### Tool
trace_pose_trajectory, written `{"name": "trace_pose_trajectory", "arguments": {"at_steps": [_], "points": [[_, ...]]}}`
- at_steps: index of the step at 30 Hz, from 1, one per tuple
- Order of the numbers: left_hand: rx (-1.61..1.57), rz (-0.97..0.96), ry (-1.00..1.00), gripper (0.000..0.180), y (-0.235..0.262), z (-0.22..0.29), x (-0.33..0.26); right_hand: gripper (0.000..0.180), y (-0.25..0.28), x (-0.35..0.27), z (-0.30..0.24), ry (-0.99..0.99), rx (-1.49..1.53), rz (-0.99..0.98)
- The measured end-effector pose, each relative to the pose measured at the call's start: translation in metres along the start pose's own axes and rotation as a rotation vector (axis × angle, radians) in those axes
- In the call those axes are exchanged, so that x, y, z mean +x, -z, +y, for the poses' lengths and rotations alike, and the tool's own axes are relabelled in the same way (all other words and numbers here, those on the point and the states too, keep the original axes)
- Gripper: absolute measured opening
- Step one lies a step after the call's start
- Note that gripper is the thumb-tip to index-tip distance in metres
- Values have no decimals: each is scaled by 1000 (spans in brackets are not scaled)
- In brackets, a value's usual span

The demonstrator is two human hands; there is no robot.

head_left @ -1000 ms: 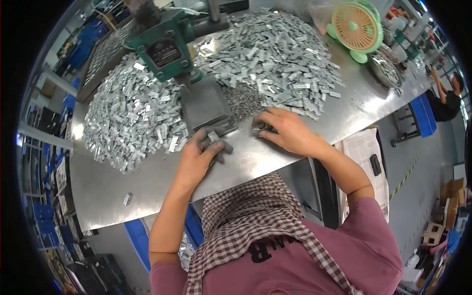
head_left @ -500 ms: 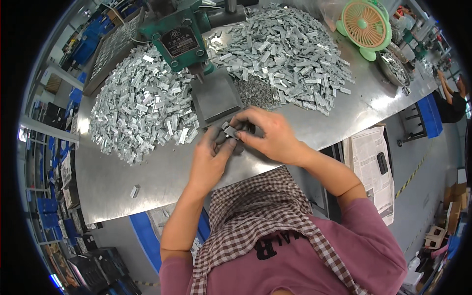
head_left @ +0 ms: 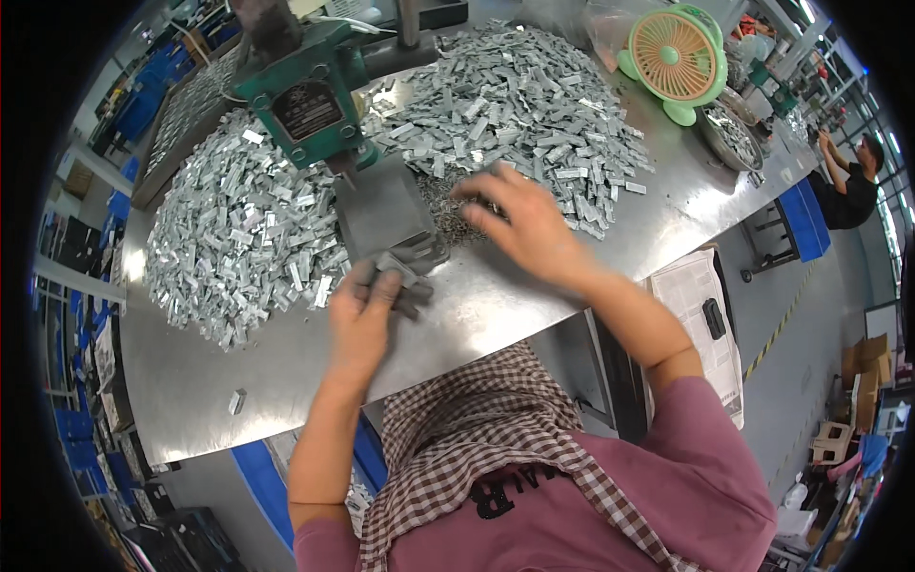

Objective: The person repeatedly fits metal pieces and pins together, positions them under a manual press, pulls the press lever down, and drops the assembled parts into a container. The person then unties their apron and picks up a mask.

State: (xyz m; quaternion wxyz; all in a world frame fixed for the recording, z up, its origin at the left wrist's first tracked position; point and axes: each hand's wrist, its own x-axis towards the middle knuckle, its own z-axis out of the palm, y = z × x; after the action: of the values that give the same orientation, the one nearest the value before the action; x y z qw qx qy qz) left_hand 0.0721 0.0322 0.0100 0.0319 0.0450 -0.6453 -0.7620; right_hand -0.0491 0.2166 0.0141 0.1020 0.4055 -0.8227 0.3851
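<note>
Metal piece (head_left: 398,271) in L hand (head_left: 358,319), R hand (head_left: 534,227) by scraps

Clock dirs from mid-view. Nearest, 6 o'clock: brown-white checked apron (head_left: 467,419). At 8, lone grey piece (head_left: 237,401) on bare metal surface (head_left: 477,310). At 3, below surface lvl, newspaper (head_left: 681,300) w/ small dark object (head_left: 713,319) on top.

Hands: L at 9, thumb + fingers pinching the metal piece, approx 9:30, just by near edge of dark block (head_left: 381,205). R at 2, palm down, fingers part spread & blurred, tips over or just beside small dark scraps (head_left: 443,224) at 12; can't tell if it holds anything.

Block sits at 10:30 under green press (head_left: 335,69), 11 o'clock. L pile (head_left: 229,229) of silvery pcs at 9:30, R pile (head_left: 534,105) at 1, behind the scraps.

Farther: bowl (head_left: 729,138) of pcs at 2, green fan (head_left: 675,55) w/ orange grille at 1:30. Farthest, approx 2:30: co-worker (head_left: 855,195) in dark top.
</note>
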Motion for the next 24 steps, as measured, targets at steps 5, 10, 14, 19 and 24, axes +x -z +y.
{"name": "trace_pose_trajectory", "arguments": {"at_steps": [5,10,14,19,24], "points": [[488,139,-304,18,7,15,33,20,-23,17,55,197,-327,-93],[725,164,-471,19,17,5,57,21,-11,29,53,-108,14,-217],[773,188,-415,20,19,8,56,25,-12,34,56,-262,421,-305],[778,211,-432,20,17,11,58,26,-14,41,42,-391,576,-302],[778,230,-430,22,20,7,57,21,-17,54,3,-85,384,-193]]}}
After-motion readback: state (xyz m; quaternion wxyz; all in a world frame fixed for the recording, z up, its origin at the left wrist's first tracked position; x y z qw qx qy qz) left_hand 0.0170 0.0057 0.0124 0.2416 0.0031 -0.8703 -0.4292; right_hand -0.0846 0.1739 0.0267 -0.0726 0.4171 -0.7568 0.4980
